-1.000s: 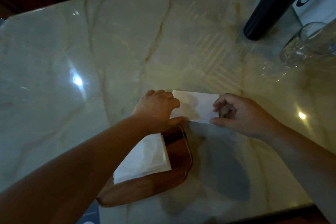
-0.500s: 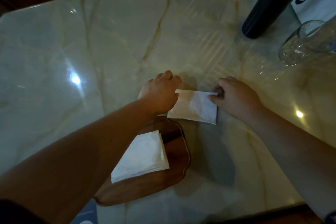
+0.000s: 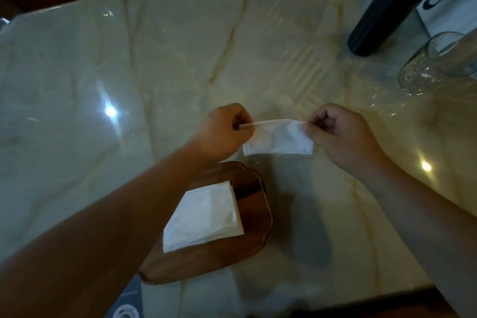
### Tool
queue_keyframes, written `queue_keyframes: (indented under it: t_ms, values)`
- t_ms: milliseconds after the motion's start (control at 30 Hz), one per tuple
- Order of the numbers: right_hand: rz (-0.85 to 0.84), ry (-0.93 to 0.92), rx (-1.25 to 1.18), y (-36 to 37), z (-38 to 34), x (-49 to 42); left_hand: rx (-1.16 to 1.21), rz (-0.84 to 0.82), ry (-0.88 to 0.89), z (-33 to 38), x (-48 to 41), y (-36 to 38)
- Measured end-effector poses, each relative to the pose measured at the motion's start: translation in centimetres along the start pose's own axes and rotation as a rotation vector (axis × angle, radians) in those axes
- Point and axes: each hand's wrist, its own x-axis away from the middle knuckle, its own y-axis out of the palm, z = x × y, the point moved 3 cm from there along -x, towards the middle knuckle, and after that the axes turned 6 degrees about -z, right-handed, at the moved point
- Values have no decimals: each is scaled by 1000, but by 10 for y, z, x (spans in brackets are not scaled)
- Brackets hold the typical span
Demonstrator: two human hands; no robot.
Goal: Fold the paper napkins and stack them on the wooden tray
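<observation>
White napkin (image 3: 278, 138) hangs left-right between left hand (image 3: 223, 133) and right hand (image 3: 340, 134), both pinching its top corners, with the wooden tray (image 3: 254, 237) nearer, under the left forearm.

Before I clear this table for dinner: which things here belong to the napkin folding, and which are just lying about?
Part of the job:
- folded napkin, pinched between left hand and right hand
- napkin stack
- wooden tray under it

Just lying about:
- dark bottle
- clear glass
- white bag

Both hands, left (image 3: 223, 131) and right (image 3: 338, 131), are raised level, fingers pinched, forearms angled inward.
</observation>
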Motion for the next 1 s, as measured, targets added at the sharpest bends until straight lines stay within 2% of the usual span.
queue_keyframes:
  t_ms: [100, 267, 400, 600, 800, 1000]
  values:
    - [-10, -39, -93, 9, -17, 8, 201, 48, -79, -7, 26, -11]
    - [-92, -49, -143, 42, -34, 16, 349, 114, -185, -31, 69, -27]
    - [-174, -44, -59, 80, -37, 25, 312, 170, -242, -61, 98, -31]
    - [-302, -9, 87, 128, -29, 41, 253, 154, -322, -99, 134, -25]
    - [-372, -90, 282, 146, -30, 48, 207, 161, -360, -128, 148, -16]
    - [-392, -266, 573, 147, -43, 41, -70, 155, -336, -126, 150, -19]
